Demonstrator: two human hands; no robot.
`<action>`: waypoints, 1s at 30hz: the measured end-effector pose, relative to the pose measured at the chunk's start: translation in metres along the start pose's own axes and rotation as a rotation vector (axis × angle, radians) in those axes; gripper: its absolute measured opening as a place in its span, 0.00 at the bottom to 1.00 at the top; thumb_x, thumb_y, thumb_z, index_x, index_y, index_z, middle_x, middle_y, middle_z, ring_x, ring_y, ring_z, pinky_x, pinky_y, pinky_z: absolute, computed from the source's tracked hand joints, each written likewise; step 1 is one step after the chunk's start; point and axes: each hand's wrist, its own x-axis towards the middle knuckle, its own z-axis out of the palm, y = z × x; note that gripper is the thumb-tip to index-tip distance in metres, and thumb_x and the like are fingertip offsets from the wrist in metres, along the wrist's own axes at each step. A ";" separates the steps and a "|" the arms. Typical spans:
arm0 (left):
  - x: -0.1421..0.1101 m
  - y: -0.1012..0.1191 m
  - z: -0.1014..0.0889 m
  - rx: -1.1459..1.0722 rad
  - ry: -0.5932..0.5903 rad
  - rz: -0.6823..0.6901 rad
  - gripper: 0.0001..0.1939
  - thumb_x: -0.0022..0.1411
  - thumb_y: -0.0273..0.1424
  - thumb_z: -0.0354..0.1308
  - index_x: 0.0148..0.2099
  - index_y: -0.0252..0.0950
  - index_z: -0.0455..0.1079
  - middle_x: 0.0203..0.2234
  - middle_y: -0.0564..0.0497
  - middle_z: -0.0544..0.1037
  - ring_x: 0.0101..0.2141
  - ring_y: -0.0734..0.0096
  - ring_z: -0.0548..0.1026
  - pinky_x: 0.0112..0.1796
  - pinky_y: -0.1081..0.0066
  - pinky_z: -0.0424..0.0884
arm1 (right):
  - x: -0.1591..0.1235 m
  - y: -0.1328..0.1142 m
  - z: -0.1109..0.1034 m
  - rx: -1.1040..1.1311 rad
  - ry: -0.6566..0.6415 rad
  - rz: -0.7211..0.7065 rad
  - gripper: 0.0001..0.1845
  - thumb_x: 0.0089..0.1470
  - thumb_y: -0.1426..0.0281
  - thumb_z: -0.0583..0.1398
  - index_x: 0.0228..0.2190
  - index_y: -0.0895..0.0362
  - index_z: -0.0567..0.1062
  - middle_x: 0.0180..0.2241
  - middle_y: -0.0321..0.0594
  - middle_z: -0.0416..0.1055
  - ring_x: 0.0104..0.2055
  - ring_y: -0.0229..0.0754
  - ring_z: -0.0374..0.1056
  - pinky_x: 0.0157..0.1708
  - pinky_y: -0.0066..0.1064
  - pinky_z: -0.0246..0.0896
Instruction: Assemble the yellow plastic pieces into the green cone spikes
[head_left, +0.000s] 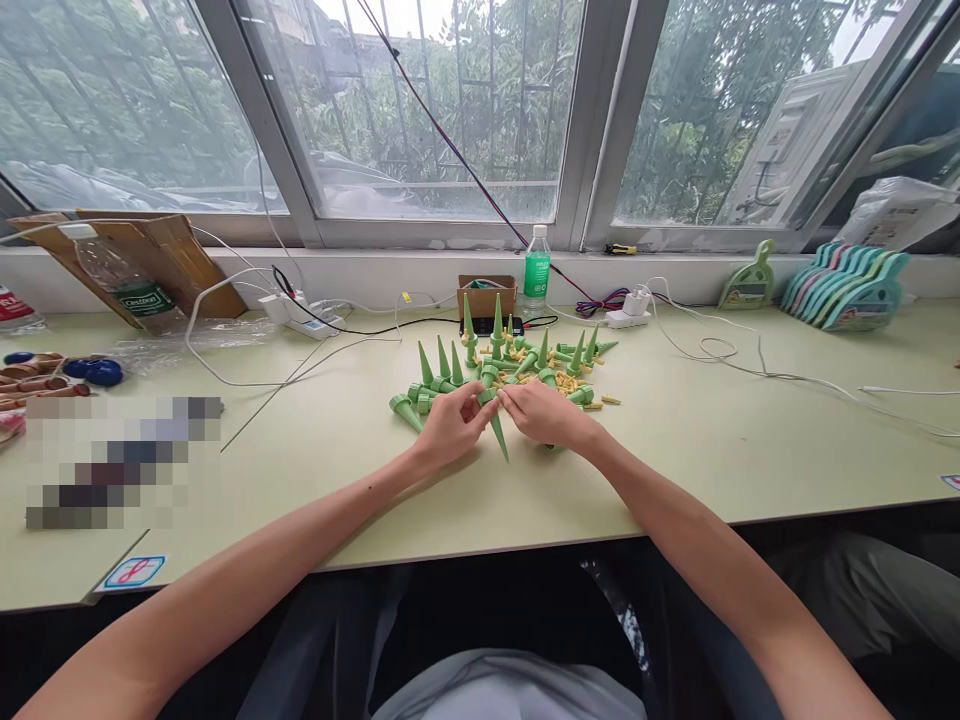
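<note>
My left hand (452,420) is closed round the ribbed collar of a green plastic spike (500,440), whose long point slants down toward me. Beside it, my right hand (546,412) is pinched at the collar's right edge; whatever sits between its fingertips is too small and covered to make out. Just beyond both hands lies a cluster of similar green spikes, some standing point up like the tall spike (498,328), others on their sides like the fallen spike (407,412). Small yellow pegs (611,400) are scattered among them.
Behind the cluster stand a small brown box (487,298) and a green-labelled bottle (537,265). White cables (757,365) cross the table on both sides. Teal dustpan-shaped items (862,290) stand far right; a clear bottle (131,285) leans by cardboard (169,260) at left.
</note>
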 end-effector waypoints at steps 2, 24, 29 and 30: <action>0.000 0.000 0.000 0.001 0.001 0.001 0.14 0.63 0.43 0.53 0.34 0.36 0.63 0.15 0.57 0.67 0.16 0.78 0.61 0.21 0.75 0.58 | 0.000 0.000 0.000 -0.007 -0.002 -0.004 0.21 0.67 0.69 0.43 0.27 0.59 0.68 0.24 0.39 0.66 0.25 0.36 0.57 0.26 0.29 0.43; 0.000 -0.003 0.000 0.007 -0.049 0.010 0.15 0.63 0.44 0.52 0.36 0.36 0.63 0.16 0.57 0.68 0.17 0.76 0.65 0.22 0.74 0.59 | -0.001 -0.001 -0.001 -0.013 -0.048 -0.008 0.20 0.67 0.70 0.44 0.28 0.59 0.69 0.25 0.41 0.67 0.24 0.36 0.58 0.25 0.30 0.43; 0.000 -0.003 0.000 0.021 -0.060 0.010 0.14 0.64 0.43 0.52 0.37 0.36 0.64 0.15 0.57 0.68 0.17 0.76 0.65 0.22 0.74 0.59 | -0.001 0.000 -0.001 -0.029 -0.065 -0.029 0.19 0.65 0.71 0.44 0.28 0.60 0.69 0.25 0.42 0.67 0.24 0.37 0.57 0.25 0.30 0.43; 0.000 -0.003 0.000 0.021 -0.065 0.010 0.14 0.64 0.43 0.52 0.37 0.36 0.64 0.15 0.57 0.68 0.17 0.76 0.64 0.22 0.74 0.59 | -0.001 0.000 -0.001 -0.034 -0.065 -0.032 0.19 0.65 0.71 0.44 0.28 0.60 0.69 0.25 0.42 0.67 0.24 0.37 0.57 0.25 0.30 0.43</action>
